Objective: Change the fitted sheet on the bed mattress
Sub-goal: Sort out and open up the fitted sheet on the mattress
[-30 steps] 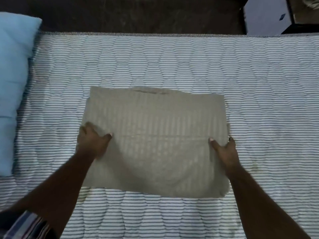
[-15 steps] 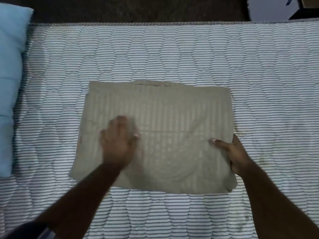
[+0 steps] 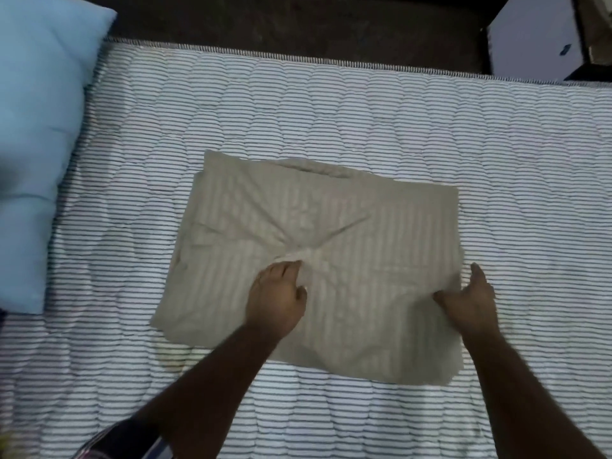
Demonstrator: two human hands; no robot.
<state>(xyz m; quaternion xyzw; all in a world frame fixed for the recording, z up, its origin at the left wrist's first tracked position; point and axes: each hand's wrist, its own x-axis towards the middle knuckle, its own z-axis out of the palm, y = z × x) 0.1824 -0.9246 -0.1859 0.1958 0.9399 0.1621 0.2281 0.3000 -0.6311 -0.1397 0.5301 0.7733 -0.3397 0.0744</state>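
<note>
Change: since half a second ago the left hand (image 3: 276,298) has slid from the left part of the folded sheet (image 3: 390,233) to its middle, and creases now fan out from its fingertips; the right hand (image 3: 470,298) stays at the right edge
Left hand: fingers curled down into the cloth, pinching a small ridge of fabric near the centre of the sheet
Right hand: at the sheet's right edge, thumb on top of the cloth and pointing inward; the fingers look tucked at or under the edge, so it seems to grasp the edge, though the fingers themselves are hidden
Folded sheet: beige with faint stripes, a rough rectangle lying flat on the middle of the mattress (image 3: 496,134), its far edge slightly rumpled
Mattress: bare, quilted, white with thin dark stripes
Pillow: light blue pillow (image 3: 36,137) resting on the mattress's left end, well apart from the sheet
Background: white box-like object (image 3: 533,38) on the dark floor beyond the far edge
</note>
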